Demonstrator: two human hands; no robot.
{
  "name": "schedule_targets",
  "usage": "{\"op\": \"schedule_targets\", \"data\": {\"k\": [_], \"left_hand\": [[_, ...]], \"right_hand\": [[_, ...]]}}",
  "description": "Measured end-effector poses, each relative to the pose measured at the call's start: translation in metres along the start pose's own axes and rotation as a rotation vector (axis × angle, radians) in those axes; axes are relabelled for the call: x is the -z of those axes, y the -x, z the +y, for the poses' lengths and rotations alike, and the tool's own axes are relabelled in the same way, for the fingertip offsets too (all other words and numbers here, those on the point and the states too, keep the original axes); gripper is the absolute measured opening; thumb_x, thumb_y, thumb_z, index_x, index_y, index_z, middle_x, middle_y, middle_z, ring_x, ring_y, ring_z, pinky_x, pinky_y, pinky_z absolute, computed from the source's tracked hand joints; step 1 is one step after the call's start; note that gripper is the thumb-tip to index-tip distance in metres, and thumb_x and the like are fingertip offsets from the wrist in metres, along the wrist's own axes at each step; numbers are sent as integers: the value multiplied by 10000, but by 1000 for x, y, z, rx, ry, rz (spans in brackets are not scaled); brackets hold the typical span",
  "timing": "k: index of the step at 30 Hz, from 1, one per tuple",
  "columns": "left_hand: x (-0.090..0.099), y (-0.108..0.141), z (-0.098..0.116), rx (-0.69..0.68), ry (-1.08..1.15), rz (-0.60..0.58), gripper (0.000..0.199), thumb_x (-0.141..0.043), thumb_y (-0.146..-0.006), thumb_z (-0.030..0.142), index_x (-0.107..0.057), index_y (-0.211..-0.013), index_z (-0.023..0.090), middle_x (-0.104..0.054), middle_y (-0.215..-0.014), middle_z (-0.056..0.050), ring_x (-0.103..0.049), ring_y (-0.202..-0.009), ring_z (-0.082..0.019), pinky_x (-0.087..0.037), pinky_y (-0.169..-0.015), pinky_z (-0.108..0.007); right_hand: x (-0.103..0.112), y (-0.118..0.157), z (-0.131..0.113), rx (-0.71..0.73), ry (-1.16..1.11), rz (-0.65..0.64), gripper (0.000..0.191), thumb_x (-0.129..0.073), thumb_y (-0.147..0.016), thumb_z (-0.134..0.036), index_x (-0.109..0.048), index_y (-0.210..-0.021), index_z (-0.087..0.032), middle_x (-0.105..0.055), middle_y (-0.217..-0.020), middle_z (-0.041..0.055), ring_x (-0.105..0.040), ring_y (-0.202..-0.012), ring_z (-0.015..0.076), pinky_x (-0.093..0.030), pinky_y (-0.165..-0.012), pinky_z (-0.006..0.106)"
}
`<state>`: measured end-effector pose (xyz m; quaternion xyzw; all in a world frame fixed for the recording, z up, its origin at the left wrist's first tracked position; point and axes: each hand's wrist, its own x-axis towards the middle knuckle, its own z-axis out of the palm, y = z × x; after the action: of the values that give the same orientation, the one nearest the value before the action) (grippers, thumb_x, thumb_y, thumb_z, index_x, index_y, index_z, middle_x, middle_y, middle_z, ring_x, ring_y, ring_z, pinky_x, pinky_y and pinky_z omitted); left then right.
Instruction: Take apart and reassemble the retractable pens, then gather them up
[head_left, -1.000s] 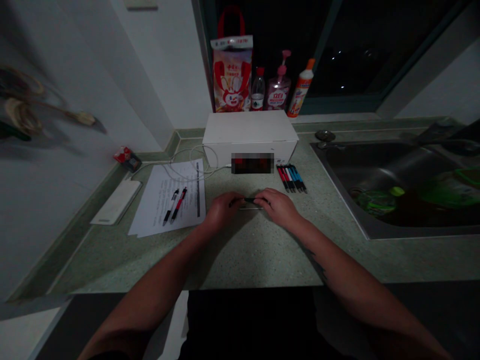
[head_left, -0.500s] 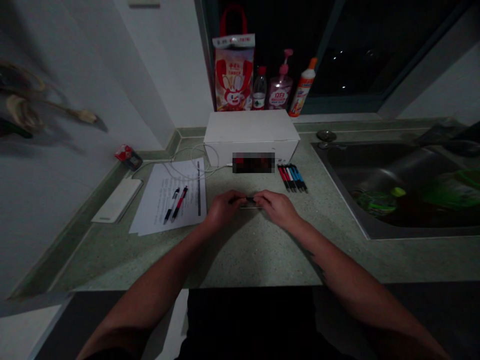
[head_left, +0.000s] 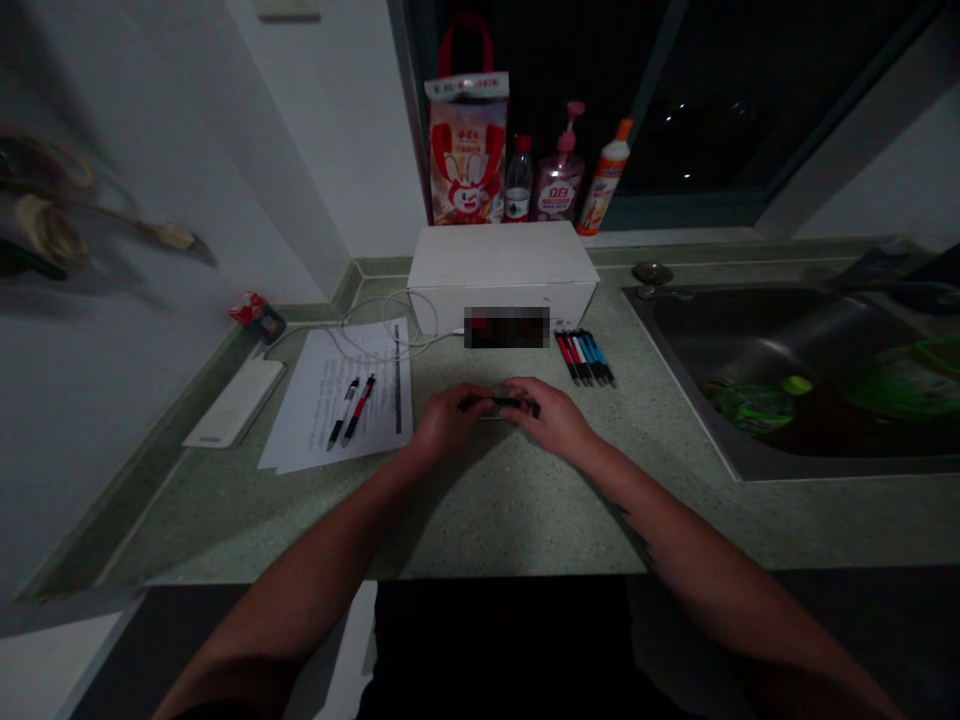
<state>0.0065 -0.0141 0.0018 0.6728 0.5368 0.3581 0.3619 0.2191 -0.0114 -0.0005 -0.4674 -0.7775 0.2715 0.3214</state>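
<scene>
My left hand (head_left: 448, 420) and my right hand (head_left: 551, 418) meet above the speckled green countertop (head_left: 480, 520), pinching a slim black pen (head_left: 502, 403) between them. Its middle is partly hidden by my fingers. A thin pale strip, possibly a metal pen part (head_left: 491, 416), lies just under the pen, but the dim light hides its exact form. To the left of my left hand lies a printed paper sheet (head_left: 300, 420) with a black-and-silver pen (head_left: 343, 414) and a red-and-black pen (head_left: 360, 409) on it.
A white box (head_left: 501, 262) stands behind my hands, with a row of several coloured pens (head_left: 583, 357) to its right. A white cable (head_left: 375, 325) crosses the paper's top. A steel sink (head_left: 780, 380) lies right; several bottles (head_left: 559, 175) stand behind the box.
My hands have drawn slightly closer together, with the right hand shifted left. The black pen now reaches further into my right fingers.
</scene>
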Motion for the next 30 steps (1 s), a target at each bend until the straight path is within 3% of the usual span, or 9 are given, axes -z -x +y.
{"op": "schedule_targets", "data": {"k": [5, 10, 16, 24, 30], "left_hand": [[0, 0, 1, -15, -17, -15, 111, -704, -884, 271, -756, -944, 194, -792, -906, -81, -722, -817, -222, -586, -796, -373], [-1, 1, 2, -37, -24, -32, 138, -685, -895, 290, -753, -950, 182, -786, -900, -65, -719, -810, -211, -569, -780, -356], [4, -1, 1, 0, -62, 13, 142, -686, -893, 287, -750, -959, 180, -771, -875, -64, -705, -794, -212, -554, -758, -341], [19, -6, -4, -101, -390, -19, 159, -619, -874, 210, -776, -894, 201, -727, -952, -109, -663, -885, -265, -536, -854, -412], [12, -3, -11, -149, -415, -82, 180, -623, -848, 173, -788, -856, 246, -710, -917, -95, -655, -901, -276, -523, -841, -401]], "right_hand": [[0, -1, 2, 44, 23, -26, 159, -623, -978, -240, -735, -1090, -228, -742, -998, 57, -685, -902, 193, -516, -814, 324], [-1, -1, 2, 69, 17, -29, 186, -621, -990, -268, -730, -1136, -232, -732, -1040, 67, -684, -935, 204, -518, -835, 336], [4, -1, 1, 87, 55, 66, 108, -667, -949, -192, -720, -1041, -210, -689, -982, 59, -646, -904, 197, -494, -795, 317], [6, 1, 1, 155, 203, -234, 135, -780, -851, -155, -725, -957, -218, -672, -932, 34, -634, -938, 207, -479, -817, 326], [5, 4, -5, 130, 230, -295, 161, -808, -834, -208, -731, -973, -236, -672, -931, 31, -633, -924, 207, -479, -792, 320]]}}
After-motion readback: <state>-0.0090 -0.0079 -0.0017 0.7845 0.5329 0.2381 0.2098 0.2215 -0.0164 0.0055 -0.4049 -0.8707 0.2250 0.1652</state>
